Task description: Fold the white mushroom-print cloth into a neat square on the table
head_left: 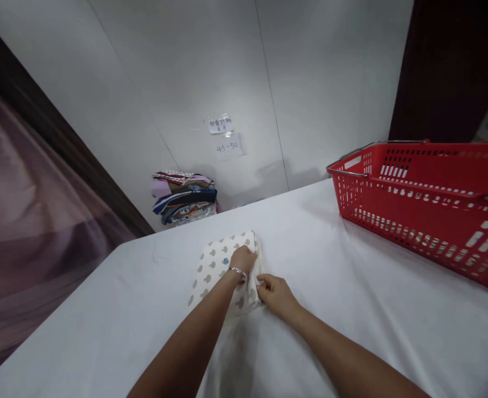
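A folded white cloth with grey spots [214, 265] lies on the white-covered table [351, 298] in front of me. My left hand [244, 258], with a bracelet at the wrist, rests on top of the cloth with its fingers curled down over the fabric. My right hand [274, 293] pinches the cloth's right edge, fingers closed on the fabric. Both forearms reach in from the bottom of the view.
A red plastic basket [426, 215] with metal handles stands on the table at the right. A stack of folded colourful clothes [184, 198] sits at the far edge by the white wall, under two paper labels [227, 138]. A brownish curtain [28, 221] hangs at the left.
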### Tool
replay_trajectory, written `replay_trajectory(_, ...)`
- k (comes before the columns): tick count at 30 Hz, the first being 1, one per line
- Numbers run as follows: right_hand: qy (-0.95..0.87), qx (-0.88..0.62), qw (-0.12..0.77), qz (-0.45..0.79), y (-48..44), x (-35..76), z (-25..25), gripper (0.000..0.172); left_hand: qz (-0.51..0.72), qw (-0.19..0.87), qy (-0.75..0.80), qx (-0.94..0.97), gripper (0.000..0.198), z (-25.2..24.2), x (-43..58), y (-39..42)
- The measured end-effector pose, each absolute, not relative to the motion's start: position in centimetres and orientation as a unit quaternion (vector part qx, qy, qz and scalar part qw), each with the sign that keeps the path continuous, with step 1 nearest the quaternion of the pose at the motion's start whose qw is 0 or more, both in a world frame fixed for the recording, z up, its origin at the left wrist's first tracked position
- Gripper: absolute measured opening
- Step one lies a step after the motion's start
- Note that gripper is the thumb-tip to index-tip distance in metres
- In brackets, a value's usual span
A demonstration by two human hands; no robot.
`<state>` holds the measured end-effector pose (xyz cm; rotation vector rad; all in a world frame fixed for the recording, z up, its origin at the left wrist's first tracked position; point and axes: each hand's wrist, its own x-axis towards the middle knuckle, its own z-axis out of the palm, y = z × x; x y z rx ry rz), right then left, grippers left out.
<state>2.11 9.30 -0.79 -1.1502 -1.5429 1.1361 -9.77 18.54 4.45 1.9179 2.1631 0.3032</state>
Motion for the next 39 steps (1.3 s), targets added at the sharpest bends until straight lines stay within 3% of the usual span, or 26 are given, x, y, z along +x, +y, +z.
replay_trajectory(9,-0.615,-0.470,0.405,0.487,9.0,2.1,-0.2,0.026,0.145,0.149,0.725,0.656,0.015,3.3,-9.7,17.9)
replay_trajectory(15,-0.617,-0.493,0.397,0.467,9.1,2.1,-0.6,0.025,0.169,0.189,0.715,0.652,0.029,3.1,-10.1,17.7)
replay_trajectory(18,-0.617,-0.494,0.394,0.470,9.1,2.1,-1.0,0.027,0.184,0.194,0.706,0.655,0.022,3.6,-10.6,17.5)
replay_trajectory(22,-0.599,-0.491,0.378,0.507,9.1,2.2,-1.0,0.032,0.192,0.111,0.660,0.718,0.013,3.9,-10.9,17.2)
replay_trajectory(26,-0.587,-0.476,0.368,0.542,9.0,2.3,-0.8,0.040,0.170,0.026,0.605,0.777,0.017,3.3,-10.9,17.3)
replay_trajectory(30,-0.593,-0.455,0.360,0.559,9.0,2.3,-0.9,0.036,0.175,-0.023,0.589,0.789,0.022,2.3,-10.8,17.7)
replay_trajectory(39,-0.610,-0.450,0.315,0.571,8.9,2.6,-0.4,0.034,0.167,-0.047,0.597,0.784,0.032,0.9,-10.6,18.3)
